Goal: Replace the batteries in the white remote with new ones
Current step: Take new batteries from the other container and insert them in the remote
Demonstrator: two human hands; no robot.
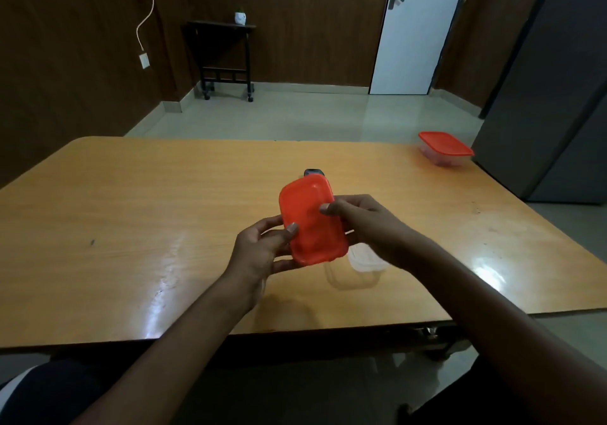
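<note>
White remote: not clearly in view, maybe the dark-tipped item (314, 172) peeking behind lid | L hand (262, 247) + R hand (364, 217) both gripping orange rectangular plastic lid (310, 221) over clear plastic tub (358, 268) | progress: judging early, still opening containers; battery swap not yet started.

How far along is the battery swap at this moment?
Early. Both hands, left hand and right hand, hold an orange lid lifted off the clear container on the table. No batteries or white remote are visible; a dark object peeks from behind the lid. The swap itself remains.
</note>
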